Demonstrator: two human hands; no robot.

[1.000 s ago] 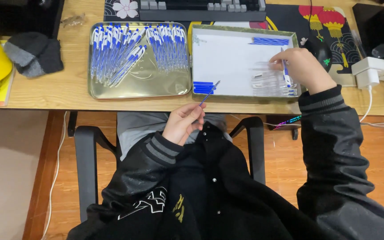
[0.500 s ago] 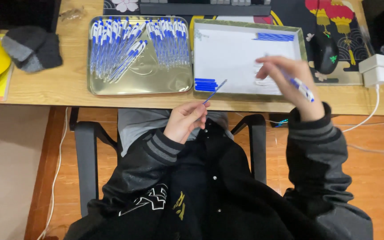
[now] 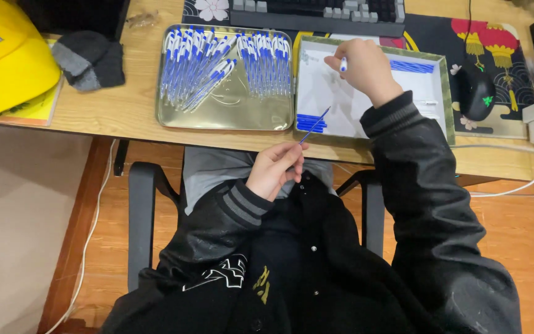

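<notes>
Pen assembly looks well along: many finished pens (image 3: 217,59) fill the gold tray (image 3: 230,114) at 11 o'clock.
My left hand (image 3: 273,170) pinches a blue refill (image 3: 314,125); my right hand (image 3: 366,68) closes on a pen barrel (image 3: 343,64) over the white tray (image 3: 446,105), a few refills (image 3: 310,122) left.

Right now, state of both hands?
Left hand: closed, pinching a thin blue pen refill.
Right hand: closed on a blue-and-white pen over the white-lined tray.

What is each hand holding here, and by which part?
Left hand pinches a thin blue refill by its lower end. Right hand grips a pen piece; only its blue-and-white tip shows.
</notes>
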